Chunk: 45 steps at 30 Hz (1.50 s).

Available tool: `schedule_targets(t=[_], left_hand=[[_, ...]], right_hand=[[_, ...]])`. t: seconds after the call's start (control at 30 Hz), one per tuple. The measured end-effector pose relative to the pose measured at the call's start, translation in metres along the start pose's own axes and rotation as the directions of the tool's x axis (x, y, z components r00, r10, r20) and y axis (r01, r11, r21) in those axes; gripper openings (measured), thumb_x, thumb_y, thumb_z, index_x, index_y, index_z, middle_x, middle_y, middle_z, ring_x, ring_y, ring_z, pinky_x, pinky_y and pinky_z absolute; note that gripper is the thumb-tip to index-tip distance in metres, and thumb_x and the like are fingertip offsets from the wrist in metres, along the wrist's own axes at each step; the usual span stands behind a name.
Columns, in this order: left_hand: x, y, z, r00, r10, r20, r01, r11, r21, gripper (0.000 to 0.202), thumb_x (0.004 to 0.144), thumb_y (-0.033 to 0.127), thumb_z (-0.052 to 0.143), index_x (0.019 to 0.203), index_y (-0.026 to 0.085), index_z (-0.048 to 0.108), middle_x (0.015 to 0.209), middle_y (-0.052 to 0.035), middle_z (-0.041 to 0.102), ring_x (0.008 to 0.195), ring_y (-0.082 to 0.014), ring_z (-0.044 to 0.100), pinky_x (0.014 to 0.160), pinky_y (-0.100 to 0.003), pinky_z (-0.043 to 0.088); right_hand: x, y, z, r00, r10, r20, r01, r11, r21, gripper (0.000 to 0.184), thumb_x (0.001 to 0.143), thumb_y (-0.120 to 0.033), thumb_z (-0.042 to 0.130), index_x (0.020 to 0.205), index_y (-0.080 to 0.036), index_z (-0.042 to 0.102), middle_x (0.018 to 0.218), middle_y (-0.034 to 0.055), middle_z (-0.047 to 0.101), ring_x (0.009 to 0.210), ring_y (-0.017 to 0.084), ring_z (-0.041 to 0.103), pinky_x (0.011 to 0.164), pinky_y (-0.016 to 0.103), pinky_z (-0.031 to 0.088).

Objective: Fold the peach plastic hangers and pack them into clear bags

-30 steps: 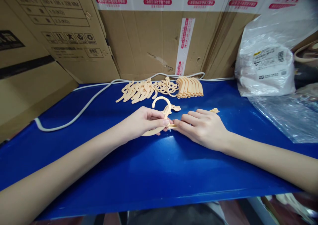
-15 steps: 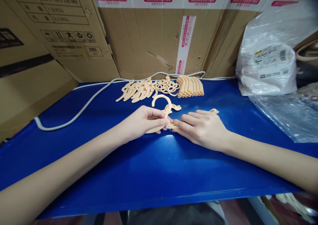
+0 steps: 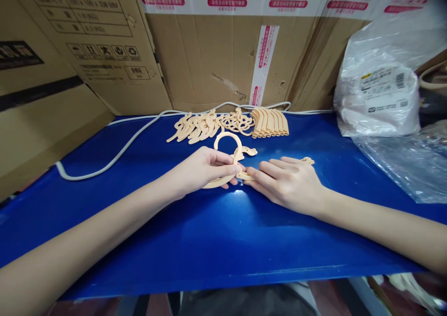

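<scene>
A small peach plastic hanger (image 3: 228, 141) lies on the blue table top (image 3: 216, 241), its round hook pointing away from me. My left hand (image 3: 202, 169) grips the hanger's left arm, thumb and fingers closed on it. My right hand (image 3: 288, 183) covers the hanger's right arm, fingers pressed together on it where they meet the left hand's fingertips. The tip of that arm (image 3: 308, 160) sticks out beyond my right hand. Most of the hanger's body is hidden under both hands.
Behind the hands lie loose peach hanger parts (image 3: 197, 126), tangled hooks (image 3: 237, 120) and a neat row of arm pieces (image 3: 270, 122). A white cable (image 3: 115, 155) runs along the back. Cardboard boxes (image 3: 216, 50) wall the rear and left. Plastic bags (image 3: 380, 97) sit at right.
Both hands stay closed on the hanger in the same place. The view has shifted slightly, nothing else has moved.
</scene>
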<state>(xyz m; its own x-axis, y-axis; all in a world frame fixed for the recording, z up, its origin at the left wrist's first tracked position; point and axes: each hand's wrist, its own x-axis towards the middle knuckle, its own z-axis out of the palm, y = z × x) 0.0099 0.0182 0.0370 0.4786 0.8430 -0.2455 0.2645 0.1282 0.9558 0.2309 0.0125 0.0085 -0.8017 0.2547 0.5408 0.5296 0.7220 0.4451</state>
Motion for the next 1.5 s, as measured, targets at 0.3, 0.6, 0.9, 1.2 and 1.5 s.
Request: schedule_targets(t=[0.3,0.6,0.9,1.2,1.5], left_hand=[[0.002,-0.008,-0.008,0.999,0.006,0.046,-0.004,1.0,-0.023,0.016,0.086,0.032,0.07,0.084,0.016,0.074,0.08,-0.0031,0.075,0.068,-0.0099,0.065,0.067,-0.02,0.053],[0.005,-0.011,-0.006,0.997,-0.037,0.072,0.044,0.994,-0.1,0.015,0.085,0.03,0.071,0.094,0.018,0.076,0.096,-0.0055,0.076,0.078,-0.0127,0.07,0.069,-0.02,0.056],[0.003,-0.003,-0.001,0.999,-0.05,0.007,0.05,0.982,-0.18,0.013,0.088,0.026,0.068,0.095,0.017,0.075,0.081,-0.0033,0.075,0.068,-0.0126,0.07,0.06,-0.018,0.058],[0.002,-0.005,-0.002,0.989,-0.101,0.11,0.119,0.978,-0.171,0.011,0.089,0.024,0.068,0.091,0.015,0.074,0.071,-0.0036,0.074,0.061,-0.0108,0.069,0.058,-0.015,0.058],[0.003,-0.007,0.001,0.991,-0.08,0.111,0.092,0.99,-0.105,0.011,0.086,0.025,0.069,0.087,0.014,0.073,0.069,-0.0028,0.073,0.059,-0.0116,0.068,0.056,-0.018,0.058]], right_hand=[[0.001,0.004,0.002,0.999,0.021,0.035,-0.023,0.997,0.074,0.035,0.104,-0.03,0.044,0.088,-0.015,0.071,0.062,-0.001,0.058,0.054,0.011,0.053,0.057,0.027,0.033],[-0.004,0.029,0.01,0.998,0.065,0.006,-0.065,0.996,0.061,0.032,0.103,-0.034,0.048,0.089,-0.019,0.073,0.065,-0.0024,0.063,0.054,0.011,0.053,0.056,0.026,0.035],[-0.002,0.027,0.007,0.997,-0.076,-0.026,0.077,0.997,0.015,0.033,0.105,-0.031,0.045,0.089,-0.017,0.07,0.064,-0.0019,0.06,0.054,0.011,0.05,0.056,0.027,0.034],[-0.004,0.025,0.006,0.98,-0.171,-0.102,0.168,0.985,-0.034,0.02,0.102,-0.027,0.052,0.098,-0.016,0.068,0.065,-0.0032,0.06,0.057,0.011,0.047,0.054,0.028,0.032],[-0.005,0.022,0.006,0.971,-0.217,-0.105,0.214,0.976,-0.04,0.013,0.099,-0.021,0.056,0.097,-0.013,0.067,0.064,-0.0035,0.059,0.057,0.011,0.046,0.052,0.028,0.032]])
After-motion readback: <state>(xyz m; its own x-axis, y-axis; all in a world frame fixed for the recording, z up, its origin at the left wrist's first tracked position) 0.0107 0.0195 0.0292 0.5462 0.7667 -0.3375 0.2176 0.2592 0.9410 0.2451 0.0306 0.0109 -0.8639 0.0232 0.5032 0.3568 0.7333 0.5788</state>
